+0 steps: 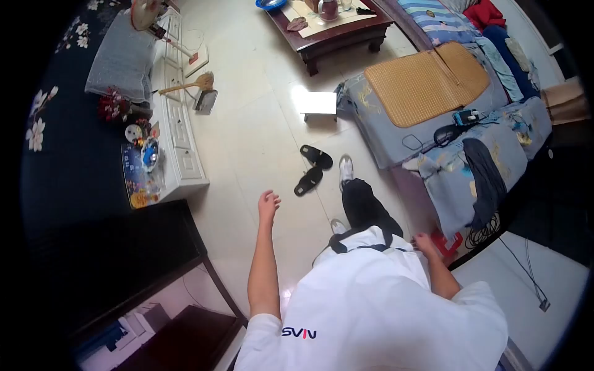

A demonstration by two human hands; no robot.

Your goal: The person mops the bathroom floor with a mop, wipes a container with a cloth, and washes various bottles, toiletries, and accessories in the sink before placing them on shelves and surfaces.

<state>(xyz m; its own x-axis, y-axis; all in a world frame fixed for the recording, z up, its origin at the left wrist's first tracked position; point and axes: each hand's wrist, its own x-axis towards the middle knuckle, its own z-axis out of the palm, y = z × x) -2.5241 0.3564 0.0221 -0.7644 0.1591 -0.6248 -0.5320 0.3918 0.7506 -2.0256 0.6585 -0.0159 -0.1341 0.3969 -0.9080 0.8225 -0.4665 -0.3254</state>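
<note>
My left hand [269,203] hangs in the air over the tiled floor, its fingers loosely bent and apart, holding nothing. A pair of black slippers, one [316,157] behind the other [308,182], lies on the floor ahead of it. Low at my right side is my right hand [423,242], small in view, with its fingers somewhat spread and nothing seen in them. Just beyond that hand is a red object [447,245], partly hidden; I cannot tell whether they touch.
A small white-topped stool [319,104] stands ahead, beyond the slippers. On the right a sofa [387,139] carries a woven mat [427,83] and cables. A white cabinet [179,123] lines the left, with a broom [192,83] beside it. A dark wooden table [346,28] stands farther off.
</note>
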